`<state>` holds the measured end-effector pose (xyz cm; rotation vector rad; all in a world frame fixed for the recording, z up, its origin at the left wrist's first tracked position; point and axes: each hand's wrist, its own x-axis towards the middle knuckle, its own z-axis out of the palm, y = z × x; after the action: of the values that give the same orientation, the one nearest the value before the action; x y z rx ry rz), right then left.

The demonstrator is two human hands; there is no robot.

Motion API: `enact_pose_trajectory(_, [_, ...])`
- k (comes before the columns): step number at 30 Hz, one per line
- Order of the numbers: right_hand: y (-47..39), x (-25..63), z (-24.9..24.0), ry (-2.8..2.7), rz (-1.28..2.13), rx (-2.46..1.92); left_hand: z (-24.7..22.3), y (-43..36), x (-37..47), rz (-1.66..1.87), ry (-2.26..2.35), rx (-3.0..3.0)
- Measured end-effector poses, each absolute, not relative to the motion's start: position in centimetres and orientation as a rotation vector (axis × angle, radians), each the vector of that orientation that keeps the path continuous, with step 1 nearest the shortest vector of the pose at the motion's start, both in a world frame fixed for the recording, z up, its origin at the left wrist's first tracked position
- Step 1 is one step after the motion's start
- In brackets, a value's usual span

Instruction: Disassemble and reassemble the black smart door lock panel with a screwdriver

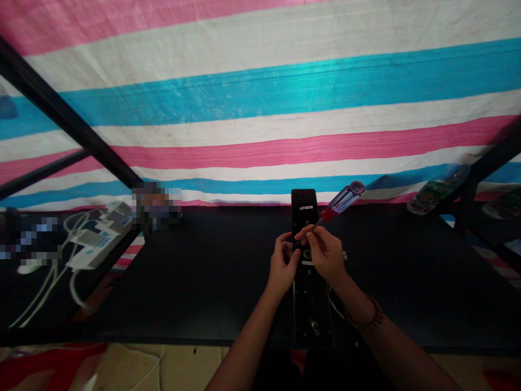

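Observation:
A long, narrow black panel [311,304], like the body of an electronic door lock, lies lengthwise in front of me on the black table. My right hand [328,255] is closed around the shaft of a screwdriver [344,200] with a clear purple-tinted handle and a red collar. The screwdriver slants, handle up to the right and tip down to the panel. At the panel's left edge, my left hand [284,265] has its thumb and fingers bent together by the screwdriver's tip. Whatever lies between those fingers is too small and dark to make out.
The black tabletop [203,282] stretches to both sides. A white power strip [95,250] with plugs and cables lies at the left. A plastic bottle [433,193] leans by the frame at the right. Behind hangs a striped tarp [260,98].

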<state>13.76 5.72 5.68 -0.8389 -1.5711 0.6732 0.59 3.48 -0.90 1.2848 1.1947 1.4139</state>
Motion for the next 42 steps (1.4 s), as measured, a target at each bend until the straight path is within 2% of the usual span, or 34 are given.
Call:
enact_pose_trajectory(34, [5.65, 14.12, 5.71, -1.696, 0.594, -0.812, -0.66, 3.22, 0.47, 1.363, 1.21, 1.361])
enact_pose_trajectory(42, [5.63, 14.11, 6.29, -1.817, 0.471, -0.749, -0.75, 3.19, 0.56, 1.386, 1.199, 1.359])
